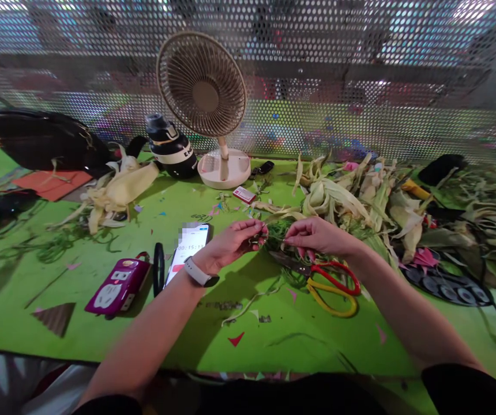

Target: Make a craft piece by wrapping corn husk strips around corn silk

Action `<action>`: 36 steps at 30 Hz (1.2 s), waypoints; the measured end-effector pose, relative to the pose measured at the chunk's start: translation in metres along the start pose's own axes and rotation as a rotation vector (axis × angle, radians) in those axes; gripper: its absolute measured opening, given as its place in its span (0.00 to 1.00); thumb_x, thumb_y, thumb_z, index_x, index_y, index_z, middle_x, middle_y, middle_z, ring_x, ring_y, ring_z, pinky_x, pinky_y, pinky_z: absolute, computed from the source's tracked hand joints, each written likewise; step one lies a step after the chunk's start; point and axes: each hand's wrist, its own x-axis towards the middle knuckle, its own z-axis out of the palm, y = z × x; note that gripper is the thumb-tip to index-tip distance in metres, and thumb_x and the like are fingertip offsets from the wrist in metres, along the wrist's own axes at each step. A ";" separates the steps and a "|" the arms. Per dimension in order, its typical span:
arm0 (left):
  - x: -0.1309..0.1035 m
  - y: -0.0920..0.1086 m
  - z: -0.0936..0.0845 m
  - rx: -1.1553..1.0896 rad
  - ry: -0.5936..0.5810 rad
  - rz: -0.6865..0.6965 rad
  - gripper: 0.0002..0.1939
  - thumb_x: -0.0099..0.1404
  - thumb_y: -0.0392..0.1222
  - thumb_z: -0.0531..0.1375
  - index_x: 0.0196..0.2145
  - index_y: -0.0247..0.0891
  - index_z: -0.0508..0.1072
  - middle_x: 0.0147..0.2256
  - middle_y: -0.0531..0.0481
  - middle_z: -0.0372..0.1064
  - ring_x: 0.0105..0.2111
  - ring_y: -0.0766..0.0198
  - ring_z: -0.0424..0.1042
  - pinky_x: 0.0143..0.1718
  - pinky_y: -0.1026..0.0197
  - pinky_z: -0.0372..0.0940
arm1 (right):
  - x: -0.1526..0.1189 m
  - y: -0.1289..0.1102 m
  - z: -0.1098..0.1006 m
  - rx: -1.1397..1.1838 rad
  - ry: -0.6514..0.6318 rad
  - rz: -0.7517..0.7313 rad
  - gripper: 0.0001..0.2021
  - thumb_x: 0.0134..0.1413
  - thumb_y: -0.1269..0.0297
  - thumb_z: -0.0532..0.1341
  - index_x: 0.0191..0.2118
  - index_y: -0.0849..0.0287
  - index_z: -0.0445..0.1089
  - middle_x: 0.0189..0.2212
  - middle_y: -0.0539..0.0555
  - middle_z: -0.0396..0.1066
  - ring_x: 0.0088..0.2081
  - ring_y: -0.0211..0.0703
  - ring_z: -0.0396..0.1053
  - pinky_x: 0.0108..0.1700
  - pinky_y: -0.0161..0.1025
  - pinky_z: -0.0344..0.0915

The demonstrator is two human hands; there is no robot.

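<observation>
My left hand, with a watch on its wrist, is closed in a pinch over the green surface. What its fingertips hold is too small to make out. Facing it, my right hand also pinches thumb to finger, and its contents cannot be made out either. A loose heap of green strands lies just behind and between the hands. Below my right hand rest scissors with one red and one yellow handle loop, their blades pointing left. A pale twisted strip lies nearer to me.
A phone showing a timer and a purple power strip lie left. Behind stand a fan and a dark bottle. Dry corn husks are piled right; another husk bundle lies left. A perforated metal screen closes the back.
</observation>
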 end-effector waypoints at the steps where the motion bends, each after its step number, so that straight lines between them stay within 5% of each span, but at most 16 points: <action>1: 0.000 0.001 -0.001 0.004 -0.017 -0.005 0.07 0.54 0.39 0.67 0.28 0.33 0.74 0.28 0.52 0.69 0.23 0.74 0.66 0.21 0.71 0.56 | -0.001 -0.001 -0.002 -0.002 0.012 -0.001 0.12 0.51 0.56 0.63 0.31 0.61 0.69 0.16 0.45 0.68 0.14 0.30 0.61 0.16 0.28 0.59; 8: 0.005 0.002 -0.009 0.025 -0.092 -0.032 0.08 0.54 0.39 0.67 0.28 0.32 0.72 0.26 0.51 0.69 0.22 0.74 0.66 0.18 0.73 0.54 | -0.016 -0.010 -0.030 -0.030 0.262 -0.065 0.12 0.52 0.56 0.63 0.33 0.61 0.71 0.15 0.45 0.65 0.14 0.26 0.56 0.15 0.27 0.50; 16: 0.003 0.004 -0.001 -0.030 0.101 0.060 0.04 0.58 0.36 0.64 0.30 0.34 0.72 0.31 0.49 0.74 0.23 0.73 0.70 0.22 0.72 0.62 | -0.021 -0.015 -0.025 -0.145 0.013 -0.060 0.13 0.53 0.55 0.62 0.34 0.61 0.72 0.17 0.44 0.61 0.17 0.26 0.53 0.18 0.29 0.48; 22: -0.003 -0.007 0.015 0.023 -0.042 -0.067 0.05 0.60 0.37 0.63 0.31 0.34 0.70 0.33 0.49 0.72 0.26 0.71 0.72 0.22 0.70 0.62 | -0.007 -0.011 -0.006 -0.218 -0.114 -0.097 0.12 0.55 0.57 0.60 0.34 0.63 0.72 0.20 0.45 0.61 0.20 0.28 0.54 0.21 0.30 0.49; 26: -0.002 -0.014 0.018 0.070 -0.104 -0.126 0.06 0.60 0.38 0.62 0.30 0.34 0.68 0.27 0.50 0.69 0.22 0.71 0.69 0.21 0.70 0.59 | -0.003 -0.008 -0.004 -0.147 -0.096 -0.061 0.13 0.54 0.55 0.61 0.34 0.62 0.71 0.17 0.43 0.59 0.18 0.28 0.53 0.20 0.30 0.49; 33: 0.000 -0.011 0.016 0.053 -0.046 -0.120 0.03 0.60 0.32 0.62 0.29 0.31 0.70 0.26 0.52 0.67 0.21 0.76 0.62 0.22 0.71 0.56 | -0.011 -0.010 -0.020 -0.162 -0.107 -0.022 0.12 0.54 0.56 0.61 0.33 0.62 0.70 0.19 0.45 0.63 0.18 0.28 0.58 0.21 0.29 0.55; 36: -0.001 -0.010 0.015 0.111 -0.066 -0.109 0.04 0.59 0.35 0.63 0.30 0.32 0.70 0.25 0.52 0.67 0.20 0.76 0.62 0.20 0.71 0.52 | -0.015 -0.015 -0.018 -0.237 -0.006 -0.102 0.12 0.54 0.55 0.61 0.31 0.61 0.69 0.21 0.46 0.62 0.21 0.30 0.58 0.22 0.30 0.57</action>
